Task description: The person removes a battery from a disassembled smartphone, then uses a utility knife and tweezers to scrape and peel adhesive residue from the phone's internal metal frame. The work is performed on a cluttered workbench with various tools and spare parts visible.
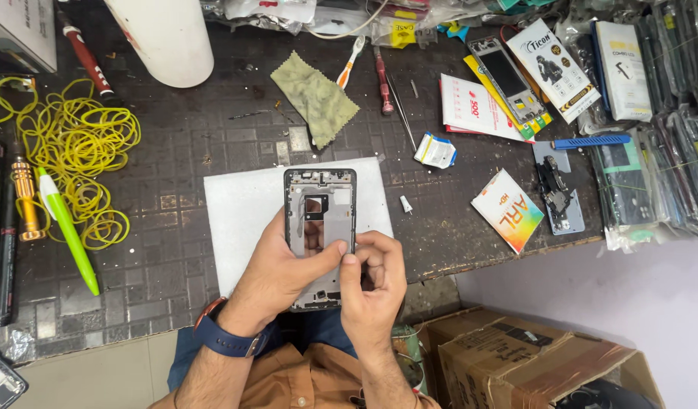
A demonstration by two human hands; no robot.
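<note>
Over the white rectangular mat (235, 220): grey stripped phone frame (319, 227), held upright-facing, partly above the mat's near edge.
Left hand (277, 276): cups the frame from the left; thumb pressed on its middle.
Right hand (373, 284): fingers curled together, pinching the frame's right edge.
Progress: frame looks gutted, openings bare; no screen or board fitted, so reassembly appears undone.
Right of mat: small white tape roll (435, 150).
Left of mat: green pen (67, 227), yellow rubber bands (76, 144).
Hidden: frame's lower end behind both hands; fingertip contact unclear.
</note>
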